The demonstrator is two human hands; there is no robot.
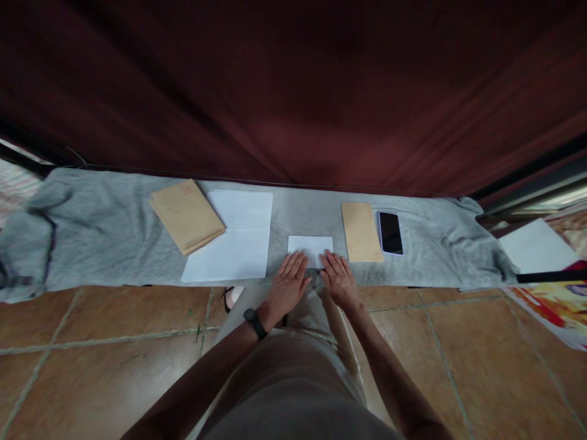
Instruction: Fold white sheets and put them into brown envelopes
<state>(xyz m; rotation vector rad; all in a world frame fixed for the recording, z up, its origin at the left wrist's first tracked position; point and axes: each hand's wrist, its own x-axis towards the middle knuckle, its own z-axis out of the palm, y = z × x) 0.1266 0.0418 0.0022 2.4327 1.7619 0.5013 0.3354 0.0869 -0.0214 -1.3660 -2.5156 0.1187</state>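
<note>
A small white piece of paper, seemingly folded, lies flat on the grey cloth in front of me. My left hand rests with its fingers stretched out on the paper's near left corner. On the near right corner lie the outstretched fingers of my right hand. Both palms face down, and the fingertips cover part of the paper's near edge. To the left is a stack of large white sheets, partly under a pile of brown envelopes. A single brown envelope lies to the right.
A phone with a dark screen lies right of the single envelope. The grey cloth covers a long narrow bench. A dark red curtain hangs behind it. At far right are a white sheet and a colourful printed bag.
</note>
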